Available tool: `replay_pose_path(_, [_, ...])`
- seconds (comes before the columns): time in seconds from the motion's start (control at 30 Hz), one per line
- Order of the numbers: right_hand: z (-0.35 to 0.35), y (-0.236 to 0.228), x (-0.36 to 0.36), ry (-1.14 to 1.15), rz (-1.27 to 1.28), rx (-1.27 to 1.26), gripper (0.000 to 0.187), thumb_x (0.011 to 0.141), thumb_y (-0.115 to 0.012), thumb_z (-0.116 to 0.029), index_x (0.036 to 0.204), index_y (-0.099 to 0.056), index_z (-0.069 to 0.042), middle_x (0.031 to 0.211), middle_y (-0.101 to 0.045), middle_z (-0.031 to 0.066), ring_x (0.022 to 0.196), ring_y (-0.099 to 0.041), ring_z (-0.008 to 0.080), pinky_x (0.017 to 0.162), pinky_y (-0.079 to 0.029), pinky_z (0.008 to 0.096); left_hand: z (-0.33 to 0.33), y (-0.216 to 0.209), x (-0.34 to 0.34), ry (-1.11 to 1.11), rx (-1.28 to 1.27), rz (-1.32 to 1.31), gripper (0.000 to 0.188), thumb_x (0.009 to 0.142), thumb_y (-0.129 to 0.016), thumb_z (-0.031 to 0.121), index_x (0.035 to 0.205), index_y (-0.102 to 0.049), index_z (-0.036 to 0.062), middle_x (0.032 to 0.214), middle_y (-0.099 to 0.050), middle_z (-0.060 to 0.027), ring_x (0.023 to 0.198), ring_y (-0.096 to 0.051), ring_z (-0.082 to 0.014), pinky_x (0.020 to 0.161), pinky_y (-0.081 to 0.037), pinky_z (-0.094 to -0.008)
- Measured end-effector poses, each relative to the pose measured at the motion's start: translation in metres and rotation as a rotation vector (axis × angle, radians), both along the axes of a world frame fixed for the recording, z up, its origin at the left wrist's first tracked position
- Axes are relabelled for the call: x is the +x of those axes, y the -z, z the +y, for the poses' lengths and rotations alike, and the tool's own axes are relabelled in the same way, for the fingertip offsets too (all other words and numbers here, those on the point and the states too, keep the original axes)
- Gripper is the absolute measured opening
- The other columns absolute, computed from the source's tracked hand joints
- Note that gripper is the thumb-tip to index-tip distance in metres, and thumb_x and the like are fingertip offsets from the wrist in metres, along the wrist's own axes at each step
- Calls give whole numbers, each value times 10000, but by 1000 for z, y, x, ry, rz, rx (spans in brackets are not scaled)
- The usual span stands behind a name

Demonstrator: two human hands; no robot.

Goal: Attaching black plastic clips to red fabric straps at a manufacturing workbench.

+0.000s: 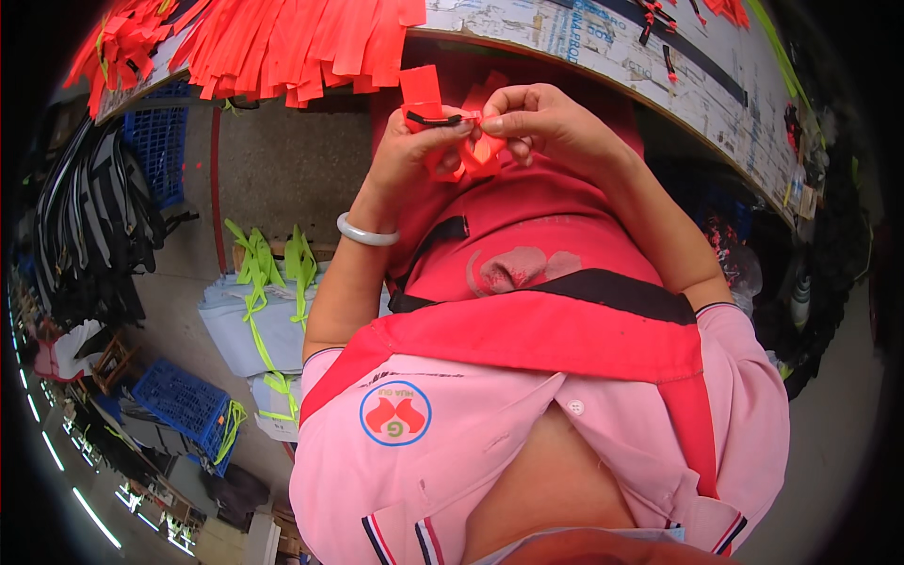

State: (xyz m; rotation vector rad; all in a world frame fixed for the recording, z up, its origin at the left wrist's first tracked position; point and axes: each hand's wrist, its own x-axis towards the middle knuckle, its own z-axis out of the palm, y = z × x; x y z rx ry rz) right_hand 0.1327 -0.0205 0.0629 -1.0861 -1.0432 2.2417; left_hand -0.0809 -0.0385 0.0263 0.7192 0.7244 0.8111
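In front of my red apron, both hands meet at a small black cord piece with a red end. My left hand is closed around it and a bright orange-red fabric strip; the strip's upper end sticks up above the thumb. Thumb and forefinger of my right hand pinch the red end of the cord piece. More orange-red material hangs folded below the fingertips. The exact join between cord and strip is too small to make out.
Many orange-red strips hang over the edge of the worktable ahead. Small black cord pieces lie on it. To the left are black straps, blue crates and a pale bundle tied with lime-green strips.
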Motion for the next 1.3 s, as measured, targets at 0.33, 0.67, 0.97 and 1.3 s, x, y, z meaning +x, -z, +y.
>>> replay_pose_path(0.33, [-3, 1, -4, 104, -83, 222, 171, 893, -655, -165, 935, -610, -6, 770, -612, 12, 641, -568, 60, 592, -487, 209, -1, -6, 6, -68, 48, 123, 129, 885, -645, 95, 965, -668, -5, 678, -581, 11, 529, -464, -42, 471, -322, -199])
replay_pose_path(0.67, [-14, -6, -12, 144, -300, 794, 141, 877, -666, -98, 974, -621, -7, 834, -592, 18, 721, -560, 68, 627, -471, 217, -8, -5, 11, -170, 572, 315, 142, 838, -694, 42, 972, -689, -3, 741, -642, 11, 617, -535, -37, 555, -432, -206])
replay_pose_path(0.97, [-13, -8, -13, 198, -317, 1035, 166, 828, -702, -57, 966, -631, 3, 858, -609, 81, 779, -612, 138, 667, -486, 252, -6, -11, 13, -91, 469, 289, 145, 851, -641, -25, 995, -655, -8, 891, -633, -5, 754, -558, -59, 644, -451, -210])
replay_pose_path(1.3, [-15, -3, -15, 259, -213, 748, 116, 850, -660, -21, 948, -616, 21, 856, -607, 68, 793, -612, 125, 688, -490, 239, -5, 1, 21, -161, 345, 218, 162, 825, -655, -15, 977, -694, 25, 775, -648, 19, 651, -538, -33, 575, -433, -207])
